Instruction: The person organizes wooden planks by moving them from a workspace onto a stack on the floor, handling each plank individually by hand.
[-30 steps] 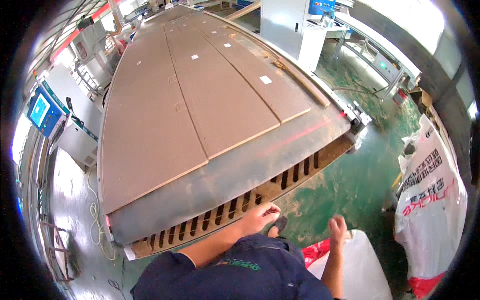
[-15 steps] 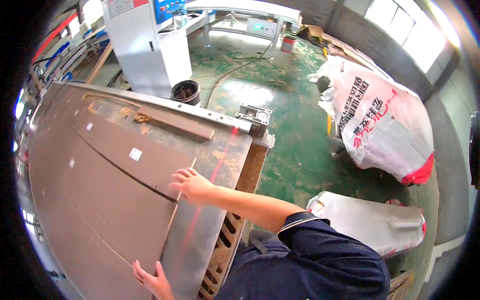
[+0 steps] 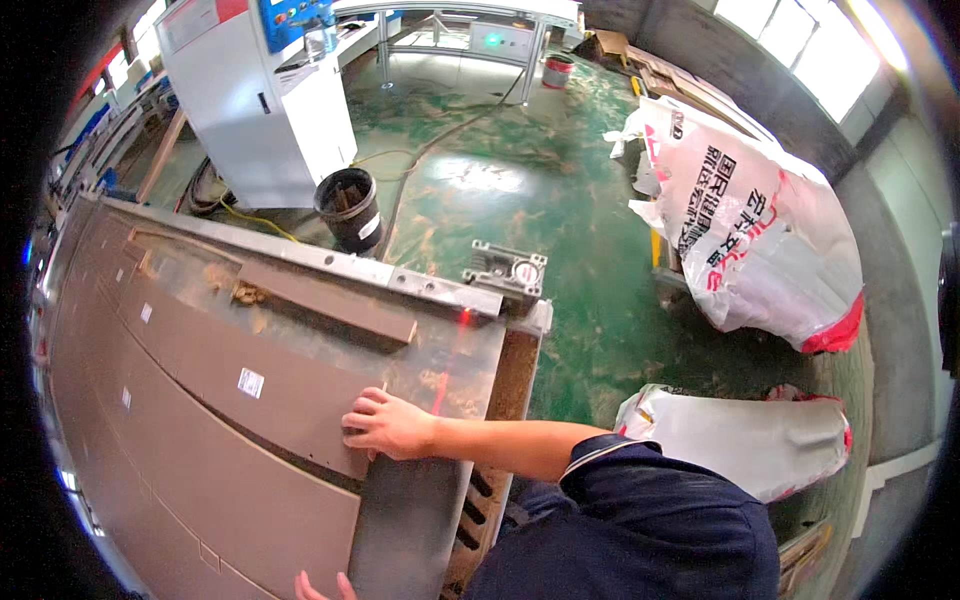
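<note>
Two long brown panels lie side by side on a metal table (image 3: 405, 530), a dark gap between them. My right hand (image 3: 388, 425) is at the near end of the far panel (image 3: 300, 400), fingers bent over its end edge. The near panel (image 3: 270, 500) sticks out a little further toward me than the far one. At the lower edge of the picture, the fingertips of my left hand (image 3: 325, 588) show spread apart beside the near panel's end; the rest of that hand is cut off. White labels (image 3: 251, 382) sit on the panels.
A narrow brown strip (image 3: 330, 310) and wood scraps lie along the table's far side, by a metal rail (image 3: 400, 280). Beyond stand a black bucket (image 3: 348, 210) and a white cabinet (image 3: 240, 120). Large white sacks (image 3: 750, 240) are at the right.
The gap between the panels has widened at the near end. Both hands sit lower in the picture, the left now mostly out of it. The whole view has shifted somewhat.
</note>
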Demonstrator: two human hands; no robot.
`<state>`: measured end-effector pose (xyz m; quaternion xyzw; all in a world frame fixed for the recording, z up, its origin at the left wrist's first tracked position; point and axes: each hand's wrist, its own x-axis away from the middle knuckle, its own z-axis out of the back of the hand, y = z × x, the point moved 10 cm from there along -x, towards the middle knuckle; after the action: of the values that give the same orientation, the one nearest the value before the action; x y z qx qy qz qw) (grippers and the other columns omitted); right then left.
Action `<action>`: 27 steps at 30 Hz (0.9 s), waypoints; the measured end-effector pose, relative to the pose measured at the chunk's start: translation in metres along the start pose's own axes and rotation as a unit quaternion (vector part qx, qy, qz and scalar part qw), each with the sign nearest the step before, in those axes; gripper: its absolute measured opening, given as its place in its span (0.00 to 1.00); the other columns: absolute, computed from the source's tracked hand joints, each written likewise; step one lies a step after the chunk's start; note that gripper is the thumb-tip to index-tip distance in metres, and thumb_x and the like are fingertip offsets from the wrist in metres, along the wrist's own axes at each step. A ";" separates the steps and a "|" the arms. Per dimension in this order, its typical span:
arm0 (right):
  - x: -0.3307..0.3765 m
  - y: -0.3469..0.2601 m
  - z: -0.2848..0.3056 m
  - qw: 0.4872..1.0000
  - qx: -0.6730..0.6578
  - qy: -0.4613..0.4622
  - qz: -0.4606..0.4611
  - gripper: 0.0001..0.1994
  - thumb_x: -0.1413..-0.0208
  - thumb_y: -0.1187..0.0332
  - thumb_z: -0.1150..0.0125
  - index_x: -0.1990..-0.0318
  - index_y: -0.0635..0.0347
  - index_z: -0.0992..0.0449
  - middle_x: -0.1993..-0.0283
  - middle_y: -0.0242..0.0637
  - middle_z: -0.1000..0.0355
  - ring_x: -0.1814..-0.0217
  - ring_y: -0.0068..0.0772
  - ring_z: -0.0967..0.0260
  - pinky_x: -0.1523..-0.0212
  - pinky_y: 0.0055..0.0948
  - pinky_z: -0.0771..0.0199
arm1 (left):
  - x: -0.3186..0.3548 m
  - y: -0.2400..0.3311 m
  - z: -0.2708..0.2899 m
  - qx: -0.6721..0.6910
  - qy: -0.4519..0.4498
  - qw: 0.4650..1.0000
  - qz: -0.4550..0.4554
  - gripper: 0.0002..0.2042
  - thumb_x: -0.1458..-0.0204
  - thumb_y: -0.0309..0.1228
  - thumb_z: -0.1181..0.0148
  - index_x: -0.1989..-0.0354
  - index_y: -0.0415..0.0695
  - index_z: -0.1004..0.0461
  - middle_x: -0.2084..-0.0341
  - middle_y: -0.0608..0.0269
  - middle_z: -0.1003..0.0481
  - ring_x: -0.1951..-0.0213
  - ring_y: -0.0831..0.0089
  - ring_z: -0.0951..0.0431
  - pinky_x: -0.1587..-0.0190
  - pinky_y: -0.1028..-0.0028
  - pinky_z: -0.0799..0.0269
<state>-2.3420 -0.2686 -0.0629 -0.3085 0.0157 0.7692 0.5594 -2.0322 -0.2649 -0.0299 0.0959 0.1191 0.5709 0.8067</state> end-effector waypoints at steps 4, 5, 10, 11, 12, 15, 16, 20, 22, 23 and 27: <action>-0.004 0.022 0.011 0.998 -0.045 0.020 -0.042 0.16 0.64 0.64 0.34 0.62 0.50 0.24 0.52 0.33 0.34 0.43 0.39 0.41 0.38 0.43 0.46 | 0.003 -0.017 -0.001 -0.017 0.007 0.999 0.037 0.31 0.47 0.44 0.38 0.40 0.40 0.39 0.44 0.43 0.39 0.42 0.49 0.38 0.41 0.55 0.40; -0.008 0.024 0.006 0.999 -0.033 0.005 -0.042 0.17 0.64 0.66 0.35 0.61 0.50 0.24 0.50 0.34 0.34 0.42 0.40 0.41 0.37 0.46 0.46 | 0.010 -0.027 0.001 -0.037 0.010 0.998 0.059 0.31 0.47 0.45 0.39 0.39 0.41 0.40 0.44 0.43 0.39 0.42 0.49 0.38 0.40 0.54 0.41; 0.012 0.045 0.020 0.984 -0.039 -0.077 -0.157 0.21 0.60 0.74 0.42 0.53 0.48 0.26 0.39 0.35 0.37 0.37 0.47 0.44 0.36 0.46 0.43 | 0.028 -0.060 0.000 0.062 0.008 0.962 0.265 0.28 0.44 0.42 0.44 0.38 0.41 0.41 0.38 0.45 0.43 0.36 0.50 0.46 0.36 0.54 0.50; 0.008 0.035 0.035 0.981 -0.028 -0.073 -0.179 0.22 0.60 0.74 0.41 0.52 0.49 0.25 0.42 0.37 0.35 0.38 0.47 0.43 0.38 0.46 0.43 | 0.033 -0.055 0.007 0.072 0.009 0.951 0.301 0.29 0.44 0.43 0.44 0.38 0.42 0.42 0.38 0.45 0.44 0.36 0.49 0.46 0.36 0.53 0.50; 0.010 0.022 0.040 0.988 -0.052 -0.039 -0.142 0.22 0.59 0.75 0.41 0.51 0.52 0.26 0.44 0.39 0.34 0.40 0.48 0.41 0.40 0.47 0.43 | 0.042 -0.069 0.005 0.078 -0.002 0.955 0.285 0.30 0.44 0.44 0.44 0.37 0.42 0.43 0.36 0.45 0.46 0.34 0.49 0.49 0.35 0.53 0.50; -0.013 -0.027 0.038 0.992 -0.083 -0.041 -0.091 0.21 0.58 0.75 0.42 0.51 0.58 0.27 0.48 0.41 0.34 0.45 0.48 0.40 0.42 0.46 0.43 | 0.044 -0.088 -0.002 0.113 -0.018 0.938 0.328 0.32 0.44 0.47 0.46 0.36 0.42 0.45 0.35 0.45 0.49 0.33 0.49 0.54 0.34 0.53 0.53; -0.015 -0.047 0.030 0.989 -0.110 -0.058 -0.076 0.20 0.57 0.75 0.42 0.52 0.58 0.28 0.48 0.41 0.33 0.45 0.47 0.40 0.42 0.45 0.43 | 0.056 -0.093 -0.001 0.119 -0.004 0.928 0.353 0.32 0.44 0.47 0.46 0.36 0.42 0.45 0.35 0.45 0.49 0.33 0.49 0.54 0.34 0.53 0.53; -0.028 -0.119 -0.006 0.978 -0.135 -0.155 -0.026 0.25 0.53 0.67 0.38 0.46 0.59 0.33 0.45 0.45 0.37 0.41 0.48 0.43 0.39 0.45 0.46 | 0.077 -0.095 0.008 0.134 0.008 0.929 0.346 0.32 0.44 0.48 0.45 0.37 0.43 0.44 0.35 0.45 0.49 0.34 0.49 0.53 0.35 0.53 0.51; -0.025 -0.129 -0.026 0.969 -0.122 -0.216 -0.016 0.33 0.52 0.58 0.35 0.40 0.59 0.39 0.40 0.46 0.42 0.37 0.51 0.47 0.36 0.47 0.49 | 0.079 -0.094 0.011 0.144 0.029 0.925 0.350 0.31 0.45 0.48 0.45 0.37 0.43 0.44 0.36 0.45 0.48 0.34 0.49 0.52 0.36 0.53 0.50; -0.024 -0.134 -0.027 0.969 -0.122 -0.216 -0.010 0.33 0.52 0.58 0.35 0.40 0.59 0.39 0.40 0.46 0.42 0.37 0.51 0.47 0.36 0.47 0.49 | 0.078 -0.092 0.015 0.149 0.038 0.928 0.339 0.31 0.45 0.48 0.45 0.38 0.43 0.43 0.36 0.46 0.47 0.35 0.48 0.51 0.36 0.53 0.50; -0.019 -0.139 -0.027 0.973 -0.099 -0.207 -0.026 0.35 0.56 0.59 0.32 0.40 0.59 0.39 0.39 0.45 0.43 0.37 0.51 0.47 0.37 0.46 0.49 | 0.076 -0.080 0.014 0.103 0.035 0.947 0.303 0.30 0.46 0.48 0.44 0.40 0.43 0.41 0.36 0.44 0.48 0.38 0.46 0.49 0.37 0.51 0.51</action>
<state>-2.2056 -0.2423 -0.0308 -0.1972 -0.1847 0.7990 0.5373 -1.9320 -0.2193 -0.0462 0.1899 0.1705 0.7758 0.5770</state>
